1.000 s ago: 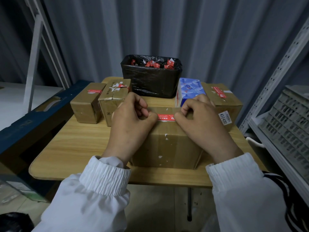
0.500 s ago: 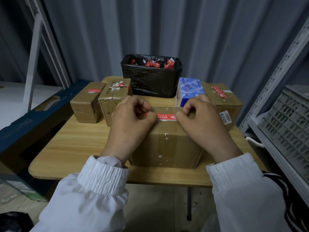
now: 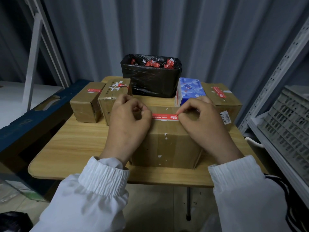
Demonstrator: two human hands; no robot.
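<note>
Your hands have drawn apart over the last second, so more of the sticker (image 3: 164,117) shows between them than before. It lies across the top of the box (image 3: 167,148), which sits at 6 o'clock on the table (image 3: 75,148). Your right hand (image 3: 202,124) pinches the sticker's 3 o'clock end between thumb and forefinger. Your left hand (image 3: 128,121) has its fingers curled and its thumb on the 9 o'clock end. A white edge shows beneath the sticker, so it looks to be lifting. Once it is free, it probably belongs in the bin (image 3: 150,81) at 12 o'clock.
</note>
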